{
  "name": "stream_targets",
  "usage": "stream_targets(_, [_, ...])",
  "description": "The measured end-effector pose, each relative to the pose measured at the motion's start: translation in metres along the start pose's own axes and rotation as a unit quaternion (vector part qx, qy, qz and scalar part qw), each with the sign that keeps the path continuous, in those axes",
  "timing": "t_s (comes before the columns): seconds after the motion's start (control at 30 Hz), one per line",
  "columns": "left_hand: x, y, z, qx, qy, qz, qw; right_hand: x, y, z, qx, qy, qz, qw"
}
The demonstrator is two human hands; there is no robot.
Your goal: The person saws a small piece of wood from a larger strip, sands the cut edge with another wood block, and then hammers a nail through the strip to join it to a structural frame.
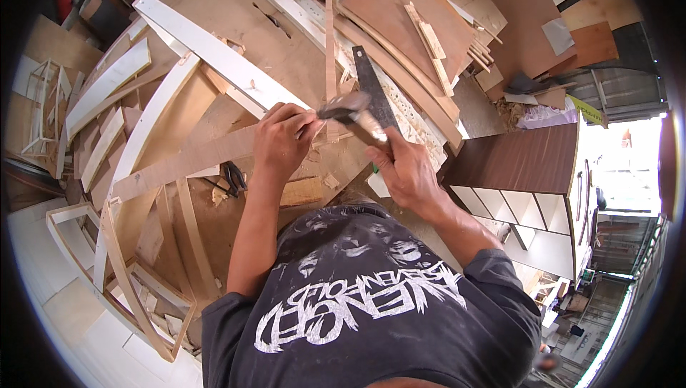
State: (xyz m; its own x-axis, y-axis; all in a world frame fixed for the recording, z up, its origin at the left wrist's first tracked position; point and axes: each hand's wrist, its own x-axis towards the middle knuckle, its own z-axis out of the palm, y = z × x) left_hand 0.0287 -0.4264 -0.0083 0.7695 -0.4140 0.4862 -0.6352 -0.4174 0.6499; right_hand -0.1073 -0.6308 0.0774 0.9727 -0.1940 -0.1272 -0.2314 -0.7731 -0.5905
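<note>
Right hand (411, 172) gripping hammer (343, 108), just beside near end of white board (225, 57), left hand (280, 139) at that end, fingertips pinched, contents unclear, saw (369, 77) right of board, pliers (233, 178) on board's near side.

The right grip (409, 171) holds a hammer (344, 107) just beside the left grip (283, 136), near a white board (221, 56).

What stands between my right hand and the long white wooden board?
The blurred, dark-headed hammer in your right hand, then your left hand at the near end of that board; nothing else appears to block the way.
</note>
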Motion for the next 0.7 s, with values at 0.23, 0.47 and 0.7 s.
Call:
stream_targets(0.23, [0.002,-0.002,-0.002,0.0,-0.007,0.013,1.0,-0.001,-0.001,0.002,-0.005,-0.008,-0.008,1.0])
stream_targets(0.47, [0.001,-0.002,-0.002,-0.007,-0.017,0.001,1.0,-0.001,0.007,0.01,-0.001,0.017,-0.004,1.0])
stream_targets(0.7, [0.003,-0.011,-0.012,-0.03,-0.031,-0.009,0.999,-0.002,0.021,0.009,0.134,0.011,0.025,0.991])
